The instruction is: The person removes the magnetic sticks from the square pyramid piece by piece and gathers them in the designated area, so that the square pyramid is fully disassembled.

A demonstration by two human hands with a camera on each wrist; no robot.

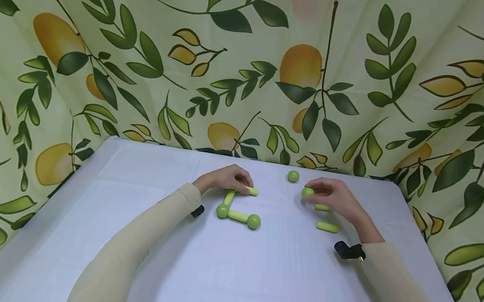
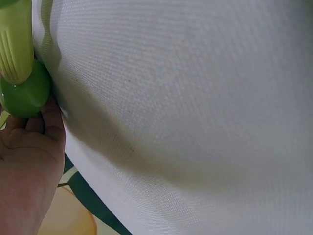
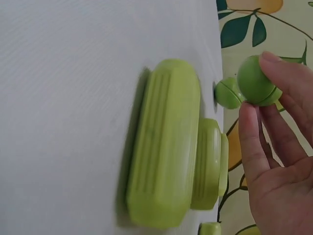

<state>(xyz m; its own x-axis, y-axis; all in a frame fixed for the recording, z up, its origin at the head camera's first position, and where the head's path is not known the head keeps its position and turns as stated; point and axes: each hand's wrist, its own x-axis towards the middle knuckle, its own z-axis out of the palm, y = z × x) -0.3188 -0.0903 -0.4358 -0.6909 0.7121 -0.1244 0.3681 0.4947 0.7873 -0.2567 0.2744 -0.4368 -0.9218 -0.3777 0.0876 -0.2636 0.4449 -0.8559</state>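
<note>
My left hand (image 1: 230, 176) grips the far-left corner of a figure built from green balls and light-green rods. In the left wrist view its fingers curl round a green ball (image 2: 27, 93), with a ribbed rod (image 2: 15, 46) joined to it. From that corner one rod (image 1: 253, 191) points right and another (image 1: 228, 198) runs down to a near-left ball (image 1: 222, 210). A further rod (image 1: 238, 216) links this ball to one at the near right (image 1: 253, 221). Over the right side, my right hand (image 1: 335, 198) pinches a loose green ball (image 3: 255, 79) between thumb and fingertips.
Another loose ball (image 1: 293, 176) lies near the table's back edge. Two loose rods, one nearer (image 1: 327, 227) and one farther (image 1: 322, 208), lie by my right hand. A white cloth covers the table (image 1: 229, 282); a leaf-and-fruit curtain (image 1: 252, 71) hangs behind.
</note>
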